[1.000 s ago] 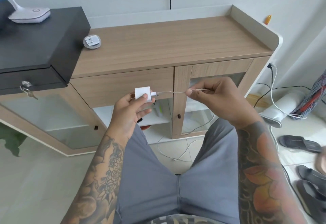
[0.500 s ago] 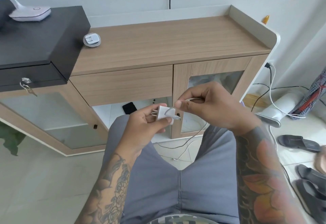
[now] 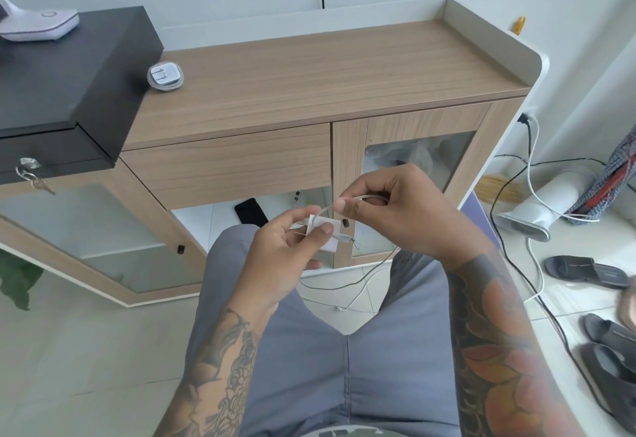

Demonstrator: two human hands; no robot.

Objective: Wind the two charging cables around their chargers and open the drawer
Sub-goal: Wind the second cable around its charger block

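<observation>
Charger: the small white charger (image 3: 325,234) sits in the left hand (image 3: 275,257), up in the air over the person's lap, in front of the cabinet.
Cable: the thin cable (image 3: 358,198) goes from the charger up to the right hand (image 3: 399,211). The rest of it hangs down between the knees and lies on the floor.
Hands: the left hand grips the charger with thumb and fingers. The right hand pinches the cable right next to it.
What changed: a second ago the cable was pulled out straight to the side, and the hands were apart. Now the hands are close together, lower down, and the cable bends over the charger. The charger has turned too.
What that means: I think the first loop is just starting. Most of the cable is loose, so there is a lot left to wind.
Other charger: a second charger (image 3: 165,75) lies on the table (image 3: 327,68), at the left. Its cable looks wound up already.
Drawer: the drawer (image 3: 227,168) under the table top is closed. That step is not done yet.
Writing: no words or brand names can be read on anything.
</observation>
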